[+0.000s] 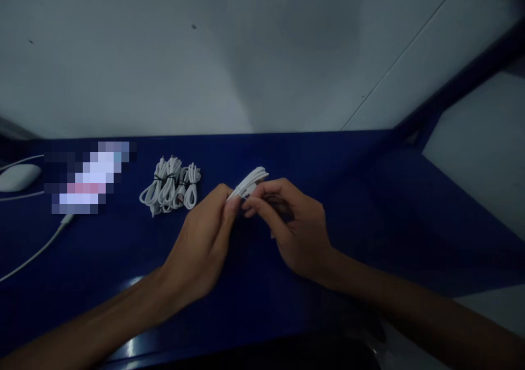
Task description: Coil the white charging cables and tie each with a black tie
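At clock-centre over the table (262, 299), the left hand (207, 230) clamps a coiled cable (251, 178) that the right hand (301, 225), grip unclear, touches and partly hides, with tied cables (170, 181), a pixelated object (91, 176) and a rounded white object (18, 177) toward nine o'clock.

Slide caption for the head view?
Left hand and right hand handle a coiled white cable; tied bundles lie nearby.
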The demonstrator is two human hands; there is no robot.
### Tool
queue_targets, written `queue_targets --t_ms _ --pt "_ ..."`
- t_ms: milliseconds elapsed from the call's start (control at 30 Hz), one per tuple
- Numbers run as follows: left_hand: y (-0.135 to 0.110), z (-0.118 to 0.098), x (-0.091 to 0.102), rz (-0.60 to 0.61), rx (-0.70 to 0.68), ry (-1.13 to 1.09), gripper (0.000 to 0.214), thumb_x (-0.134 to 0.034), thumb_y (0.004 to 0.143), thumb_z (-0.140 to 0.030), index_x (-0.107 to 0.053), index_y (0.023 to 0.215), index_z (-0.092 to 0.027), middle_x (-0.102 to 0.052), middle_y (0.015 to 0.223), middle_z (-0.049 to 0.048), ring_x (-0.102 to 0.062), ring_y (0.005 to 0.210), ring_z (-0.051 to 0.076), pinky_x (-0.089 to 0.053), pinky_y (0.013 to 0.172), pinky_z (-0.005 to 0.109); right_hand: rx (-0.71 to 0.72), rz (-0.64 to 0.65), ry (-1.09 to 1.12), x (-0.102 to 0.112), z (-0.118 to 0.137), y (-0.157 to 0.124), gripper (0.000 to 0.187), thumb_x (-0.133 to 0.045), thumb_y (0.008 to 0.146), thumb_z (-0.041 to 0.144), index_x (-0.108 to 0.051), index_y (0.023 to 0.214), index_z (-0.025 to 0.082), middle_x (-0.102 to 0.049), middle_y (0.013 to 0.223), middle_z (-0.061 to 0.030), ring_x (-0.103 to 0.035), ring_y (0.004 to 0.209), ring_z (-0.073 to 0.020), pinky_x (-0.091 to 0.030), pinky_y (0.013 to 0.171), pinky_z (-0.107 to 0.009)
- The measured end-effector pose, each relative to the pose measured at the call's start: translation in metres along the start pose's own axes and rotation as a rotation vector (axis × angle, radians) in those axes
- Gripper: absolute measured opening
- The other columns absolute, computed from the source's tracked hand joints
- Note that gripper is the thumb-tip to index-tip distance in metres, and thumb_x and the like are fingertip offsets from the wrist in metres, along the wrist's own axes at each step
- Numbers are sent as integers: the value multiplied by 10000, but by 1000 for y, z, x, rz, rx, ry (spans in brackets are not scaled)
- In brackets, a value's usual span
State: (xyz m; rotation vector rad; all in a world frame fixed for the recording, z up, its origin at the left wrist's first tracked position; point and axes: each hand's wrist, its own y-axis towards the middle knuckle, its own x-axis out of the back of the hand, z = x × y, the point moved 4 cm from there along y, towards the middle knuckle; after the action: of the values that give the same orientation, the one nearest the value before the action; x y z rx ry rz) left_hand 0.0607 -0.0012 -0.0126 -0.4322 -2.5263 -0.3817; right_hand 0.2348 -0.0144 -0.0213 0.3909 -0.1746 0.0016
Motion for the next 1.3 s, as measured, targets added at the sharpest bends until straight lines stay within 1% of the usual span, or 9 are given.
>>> queue_targets --t_ms 100,167,267,467,733,933,1033,1167,1300 --pt "-3 4 -4 59 135 -251 424 -429 1210 -541 -480 915 -241 -453 772 -51 -388 630 131 -352 556 285 20 -26 -7 1 2 0 75 -767 1090 317 -735 1064 254 -827 952 15 -836 819 -167 -679 768 -311" --pt "-6 6 -6 76 185 -384 444 -451 1195 -584 -465 911 -243 -415 751 -57 -356 617 124 -316 522 265 22 -54 -31 1 3 0 70 -782 1078 307 -747 1052 252 -822 937 15 -827 805 -166 -671 737 -304" --pt "-7 7 -10 104 234 -549 455 -490 1177 -603 -458 902 -242 -369 745 -59 -315 612 119 -281 496 242 -1 -62 -18 0 3 1 71 -799 1062 294 -757 1033 243 -821 929 12 -816 794 -162 -664 711 -296" --pt "-6 3 -14 146 347 -777 461 -558 1137 -631 -460 907 -244 -303 770 -59 -241 616 121 -226 481 228 -72 7 59 -2 1 1 104 -779 1070 329 -751 1033 236 -809 935 2 -791 787 -157 -650 685 -290" --pt "-6 1 -13 121 407 -814 502 -655 1083 -637 -442 863 -239 -285 770 -62 -228 611 110 -205 487 207 -46 75 1 -2 3 1 102 -744 1083 313 -685 1049 237 -762 1022 -15 -759 905 -180 -616 736 -324" --pt "-3 -1 -13 161 446 -870 452 -678 1080 -587 -489 873 -232 -284 730 -64 -234 608 113 -197 504 213 -159 191 61 -1 2 0 290 -786 1059 368 -656 1293 256 -756 1209 -55 -749 1040 -224 -623 755 -337" --pt "-3 1 -13 193 439 -861 416 -666 1087 -584 -537 907 -231 -299 727 -62 -236 608 117 -190 505 221 -143 208 38 0 2 0 239 -787 1061 393 -728 1243 248 -735 1183 -59 -728 1041 -233 -628 793 -355" --pt "-4 2 -9 177 359 -729 465 -629 1111 -591 -501 852 -227 -308 727 -59 -244 612 121 -214 495 223 -101 137 18 3 3 3 134 -810 1040 341 -747 1113 249 -693 1100 -42 -681 961 -206 -592 724 -320" --pt "-7 0 -5 145 331 -629 510 -581 1131 -590 -458 793 -228 -287 708 -59 -236 608 128 -223 496 239 -178 186 98 2 1 5 174 -862 997 336 -724 1055 248 -681 1037 -25 -655 885 -185 -579 693 -298"
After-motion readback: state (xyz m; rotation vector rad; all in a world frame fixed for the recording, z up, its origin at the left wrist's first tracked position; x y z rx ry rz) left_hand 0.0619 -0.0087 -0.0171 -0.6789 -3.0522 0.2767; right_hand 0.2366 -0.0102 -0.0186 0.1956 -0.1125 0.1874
